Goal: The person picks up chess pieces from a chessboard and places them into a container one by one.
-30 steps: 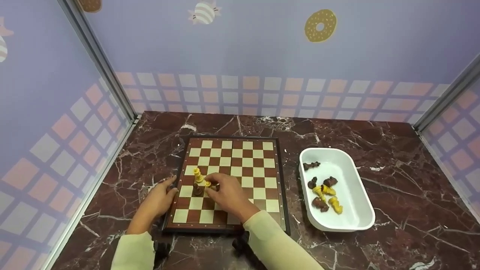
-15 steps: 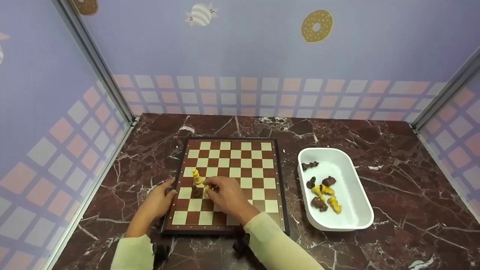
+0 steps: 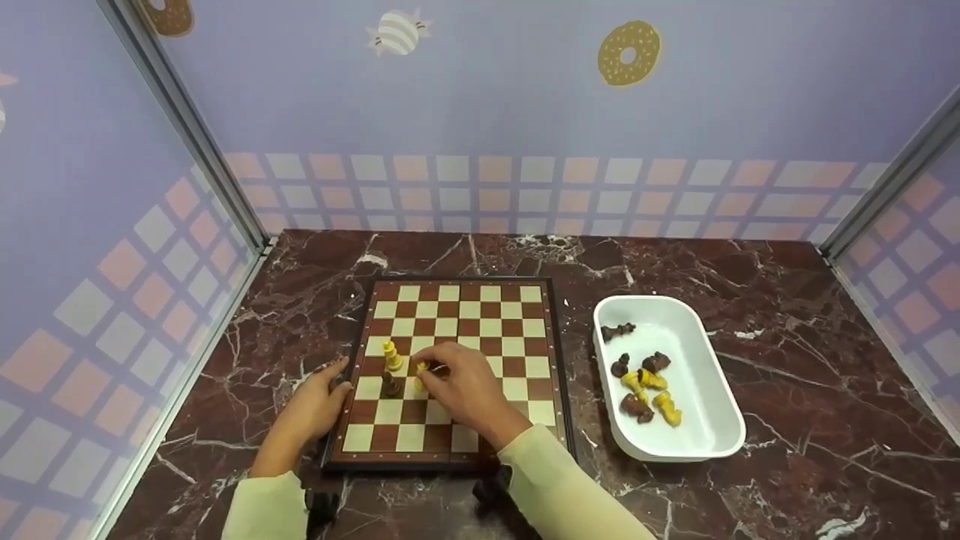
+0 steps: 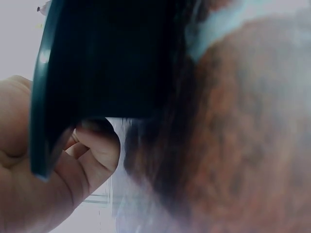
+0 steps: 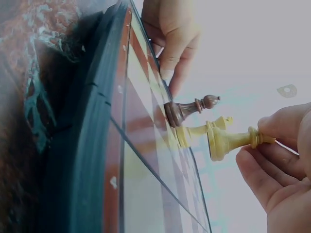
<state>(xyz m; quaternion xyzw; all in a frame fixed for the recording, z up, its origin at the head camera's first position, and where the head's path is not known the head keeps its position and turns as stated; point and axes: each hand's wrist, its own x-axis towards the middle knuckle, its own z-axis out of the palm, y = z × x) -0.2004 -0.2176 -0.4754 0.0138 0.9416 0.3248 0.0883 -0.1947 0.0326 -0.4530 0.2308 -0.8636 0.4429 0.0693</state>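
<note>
My right hand [image 3: 472, 386] pinches a yellow chess piece [image 5: 228, 143] by its top, fingertips hiding its head. In the right wrist view its base hangs just off the chessboard [image 3: 480, 309]. Left of it on the board stand a brown chess piece [image 3: 391, 385] with a rounded head and a tall yellow chess piece [image 3: 392, 356], both upright. My left hand [image 3: 315, 405] holds the board's left edge; the left wrist view shows its fingers [image 4: 99, 145] curled at the dark rim.
A white tray [image 3: 724, 397] stands right of the board, with several brown and yellow chess pieces lying in it. The marble-patterned table [image 3: 810, 337] runs back to a purple wall [image 3: 495, 82], with side walls to left and right.
My right hand has drawn slightly back to the right, the yellow chess piece between its fingertips. My left hand keeps its place at the board's edge. The head view has shifted slightly.
</note>
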